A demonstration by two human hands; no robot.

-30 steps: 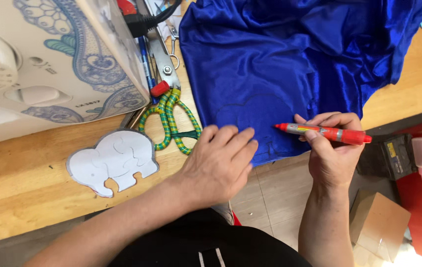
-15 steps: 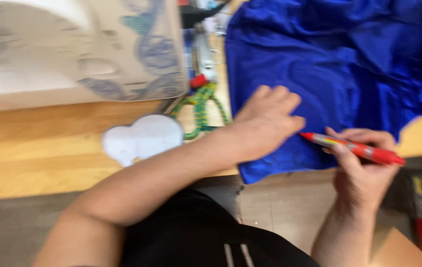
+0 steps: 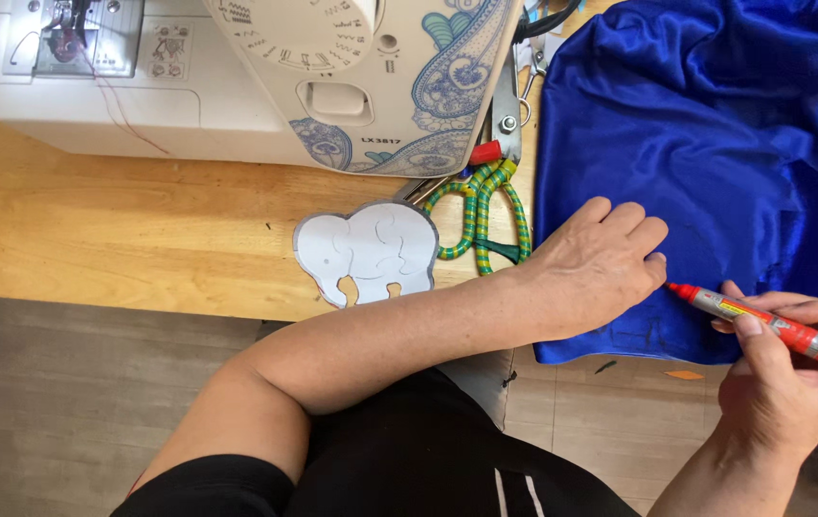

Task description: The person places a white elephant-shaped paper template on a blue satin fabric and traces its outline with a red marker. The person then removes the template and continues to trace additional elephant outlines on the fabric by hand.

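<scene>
Pressing flat, the left hand [image 3: 593, 263] lay, fingers together, on the blue cloth [image 3: 715, 144] at the tabletop's [image 3: 93, 239] right near edge. The right hand [image 3: 784, 369] clamped a red marker [image 3: 768, 325], tip touching cloth. Marking looked underway; a steady stroke seemed needed next.

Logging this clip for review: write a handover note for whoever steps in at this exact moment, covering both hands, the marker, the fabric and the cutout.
Left hand: flat on the blue fabric, pinning its lower edge to the wooden table.
Right hand: holds a red marker, tip at the fabric by the left fingers.
Elephant cutout: on the table, off the fabric, beside the green scissors and sewing machine.
Done: faint dark marks near the fabric's edge.
Left: no elephant outline on the fabric.
</scene>
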